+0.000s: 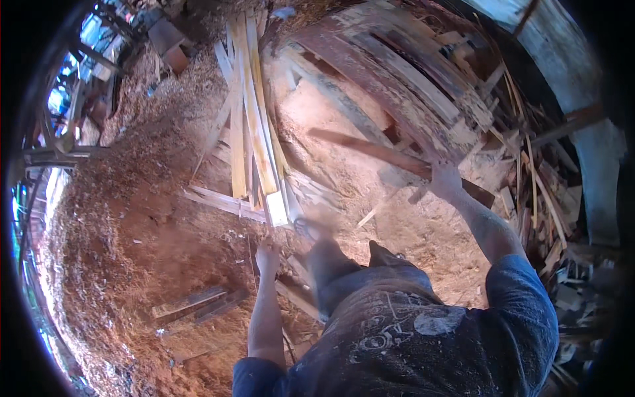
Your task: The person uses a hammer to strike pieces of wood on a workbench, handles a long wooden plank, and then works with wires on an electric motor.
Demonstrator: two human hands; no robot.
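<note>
Right hand (pixel 447 180) at 3 o'clock, closed around brown board (pixel 374 150), which slants toward 2 o'clock. Left hand (pixel 267 257) at 7 o'clock, near pale planks (pixel 256 135); cannot tell whether closed. Sawdust (pixel 155 178) at 9 o'clock.

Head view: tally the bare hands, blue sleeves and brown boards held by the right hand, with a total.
Bare hands: 2 (left hand, right hand)
Blue sleeves: 2
Brown board held by the right hand: 1
Total: 5

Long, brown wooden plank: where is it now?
The plank is right of centre in the head view, in the right hand, beside the weathered wooden boards.
</note>
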